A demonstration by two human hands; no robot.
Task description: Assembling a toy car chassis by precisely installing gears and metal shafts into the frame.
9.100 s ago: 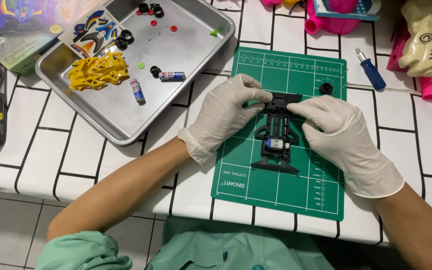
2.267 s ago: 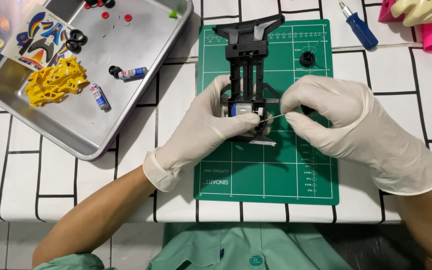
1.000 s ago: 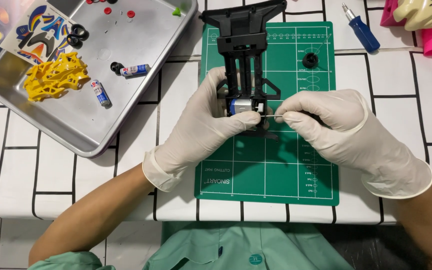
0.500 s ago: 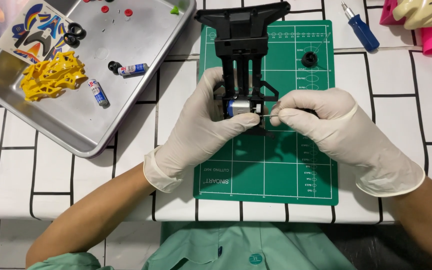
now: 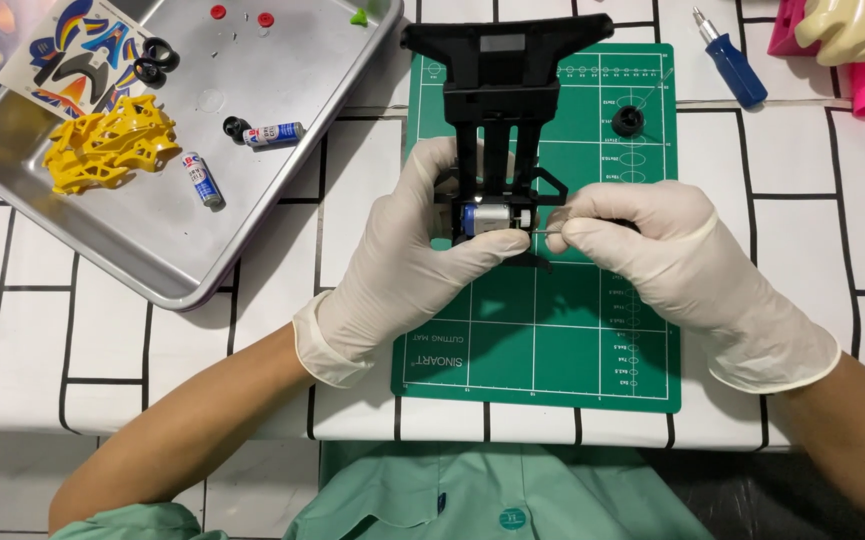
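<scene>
Two gloved hands are working over a green cutting mat [image 5: 552, 330] lying on a white tiled surface [image 5: 102, 340]. At the far left, a shallow metal tray [image 5: 282, 190] is holding a yellow lattice-shaped plastic body shell [image 5: 107, 152], a colourful sticker sheet [image 5: 72, 50], several small black rubber rings [image 5: 157, 60], two small cylindrical batteries [image 5: 202, 180] and a pair of tiny red parts [image 5: 242, 15].

Moving right, the left hand [image 5: 407, 265] is curling closed around the near end of a black plastic toy-car chassis [image 5: 502, 90], its thumb pressing beneath a small silver cylindrical motor [image 5: 492, 215] seated in the frame. The chassis is resting on the mat, its wide end pointing away from the person.

Further right, the right hand [image 5: 672, 265] is pinching a thin metal pin or tool tip [image 5: 537, 231] between fingertips and aiming it at the motor's shaft end; what exactly it is remains too small to tell. A small black round part [image 5: 628, 120] is sitting on the mat beyond, and a blue-handled screwdriver [image 5: 730, 65] is lying on the surface, with pink and cream toys [image 5: 852, 40] at the corner.

Judging from this, the thin piece could slip from the gloved pinch and roll off, since latex dulls the grip. Pushing at an angle could also bend it or unseat the motor if the left hand loosens.
</scene>
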